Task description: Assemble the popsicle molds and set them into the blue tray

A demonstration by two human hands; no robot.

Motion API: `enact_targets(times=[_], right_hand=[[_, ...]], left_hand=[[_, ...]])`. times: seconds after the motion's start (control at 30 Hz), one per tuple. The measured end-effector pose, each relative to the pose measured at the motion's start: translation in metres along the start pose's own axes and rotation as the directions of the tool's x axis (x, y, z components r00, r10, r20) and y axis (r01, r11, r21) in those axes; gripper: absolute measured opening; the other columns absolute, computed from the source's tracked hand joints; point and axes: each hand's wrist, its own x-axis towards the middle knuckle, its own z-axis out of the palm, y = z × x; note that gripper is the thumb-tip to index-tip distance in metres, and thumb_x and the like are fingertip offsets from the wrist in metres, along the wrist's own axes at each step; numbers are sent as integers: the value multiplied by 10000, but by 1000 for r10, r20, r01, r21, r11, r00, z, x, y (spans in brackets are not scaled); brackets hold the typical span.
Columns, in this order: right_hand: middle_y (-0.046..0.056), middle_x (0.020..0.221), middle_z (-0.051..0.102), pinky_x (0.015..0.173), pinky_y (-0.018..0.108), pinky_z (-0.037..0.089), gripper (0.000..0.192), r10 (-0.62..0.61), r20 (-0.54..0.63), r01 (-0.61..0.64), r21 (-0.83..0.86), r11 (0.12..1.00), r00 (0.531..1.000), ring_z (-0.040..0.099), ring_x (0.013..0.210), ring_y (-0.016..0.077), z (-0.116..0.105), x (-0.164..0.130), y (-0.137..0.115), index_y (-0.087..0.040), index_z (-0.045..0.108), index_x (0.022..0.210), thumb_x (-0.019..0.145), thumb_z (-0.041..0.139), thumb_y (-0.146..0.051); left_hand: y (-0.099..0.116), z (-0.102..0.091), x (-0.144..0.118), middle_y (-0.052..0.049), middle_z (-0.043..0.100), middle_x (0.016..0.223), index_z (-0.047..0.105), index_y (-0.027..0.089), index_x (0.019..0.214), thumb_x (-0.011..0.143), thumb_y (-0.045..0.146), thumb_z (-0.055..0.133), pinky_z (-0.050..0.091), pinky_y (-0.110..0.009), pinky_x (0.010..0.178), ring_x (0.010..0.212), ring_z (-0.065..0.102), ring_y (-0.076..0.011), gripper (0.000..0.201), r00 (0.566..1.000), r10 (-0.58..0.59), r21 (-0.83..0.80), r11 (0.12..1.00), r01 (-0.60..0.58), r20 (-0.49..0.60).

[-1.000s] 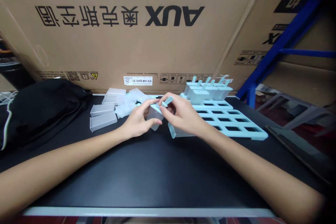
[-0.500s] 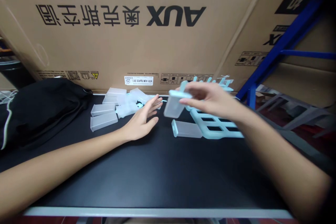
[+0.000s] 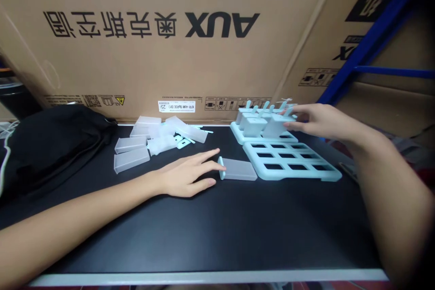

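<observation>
on the tray (image 3: 292, 163) now, capped mould (image 3: 276, 126)

Dim, even light; corners vignetted, edges warped, slight blur.

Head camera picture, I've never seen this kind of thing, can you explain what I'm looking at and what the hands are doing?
The picture comes from a camera worn on a person's head, looking forward and down, so the two bare arms reaching in are that person's own. They work at a black tabletop in front of big brown cardboard boxes. The left hand lies flat and open, its fingertips at a frosted clear plastic mould cup lying on its side. The right hand grips a lidded frosted mould standing at the far end of a pale blue plastic rack with rectangular slots, beside other lidded moulds. More loose frosted cups lie in a pile farther left, next to a black cloth bag.
</observation>
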Motion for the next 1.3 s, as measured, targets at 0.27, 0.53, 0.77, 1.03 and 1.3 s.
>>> enact_targets(times=[0.27, 0.53, 0.77, 1.03, 1.3], right_hand=[[150, 1054, 680, 850, 317, 414, 178, -18, 79, 12, 86, 996, 997, 621, 950, 217, 16, 5, 10, -168, 653, 989, 883, 560, -277], [212, 1152, 478, 996, 343, 361, 116, -118, 112, 127, -72, 989, 987, 432, 1217, 279, 22, 8, 7, -147, 600, 779, 821, 493, -134], [200, 1119, 472, 1017, 351, 347, 158, -109, 96, 119, -106, 987, 989, 450, 1183, 301, 26, 6, 4, -121, 622, 908, 807, 507, -158], [172, 1108, 569, 855, 402, 460, 547, -230, -133, 237, 38, 971, 964, 576, 951, 272, 8, -15, -34, -146, 536, 1228, 808, 625, -485], [70, 1159, 629, 819, 353, 487, 692, -836, -21, 778, 379, 501, 549, 592, 974, 217, 47, -54, -155, -311, 432, 1444, 804, 685, -388]], left_hand=[[-1, 2, 2, -150, 500, 1429, 504, 227, 1113, 939, 450, 545, 454, -448, 1034, 1338, 477, -282, 287, 998, -31, -70, 997, 26, -59], [-7, 6, 3, -123, 551, 1279, 442, 232, 1095, 820, 329, 695, 517, -414, 899, 1062, 599, -231, 387, 962, -93, -309, 951, 10, -255], [-7, 8, 4, -136, 513, 1308, 384, 247, 1102, 793, 202, 687, 524, -373, 835, 1187, 522, -250, 435, 885, -53, -322, 940, -113, -463], [-12, 9, 6, -129, 542, 1248, 325, 263, 1115, 769, 249, 766, 488, -338, 751, 1094, 562, -232, 560, 795, 43, -234, 945, -229, -605], [-15, 13, 4, -117, 424, 1394, 311, 306, 1160, 814, 216, 746, 557, -363, 818, 1169, 558, -231, 563, 795, 48, -378, 861, -340, -605]])
